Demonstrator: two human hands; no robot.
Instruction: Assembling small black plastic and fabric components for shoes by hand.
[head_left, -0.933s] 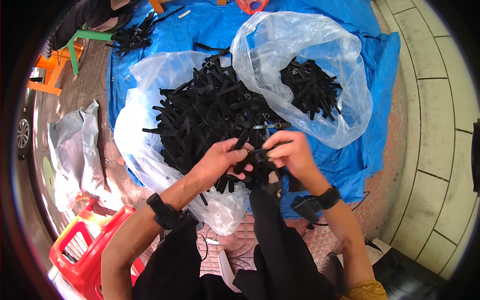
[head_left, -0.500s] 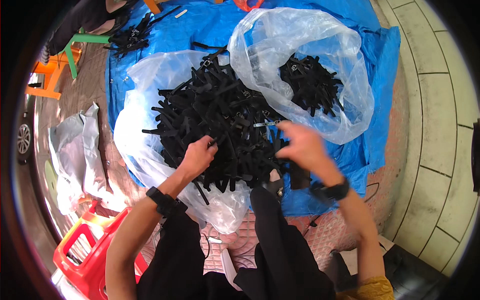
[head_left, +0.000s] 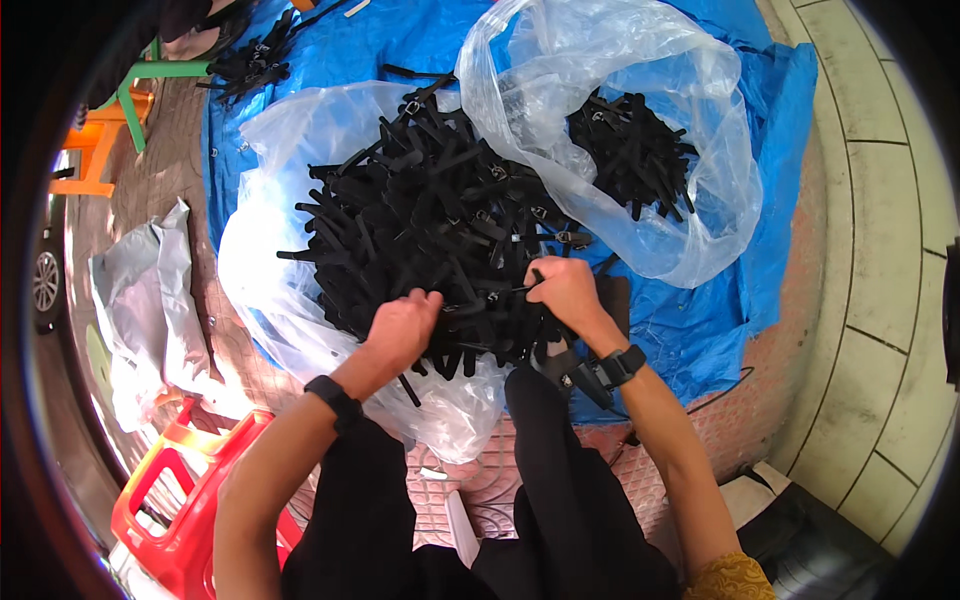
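A: Where is the left hand [head_left: 402, 328] now?

B: It is buried in the near edge of the strap pile [head_left: 430, 230], on the left side. The fingers are curled down into the straps; I cannot tell if they hold one.

A: And the right hand [head_left: 562, 290]?

B: It is just right of the left hand, also at the near edge. Its fingers are pinched narrow on one strap [head_left: 500, 291], which runs left from the fingertips, almost flat across, toward the left hand.

A: So which hand is nearer to the free end?

B: The left hand; the strap's long axis lies between both hands. The second bag [head_left: 640, 150] lies far right of the right hand.
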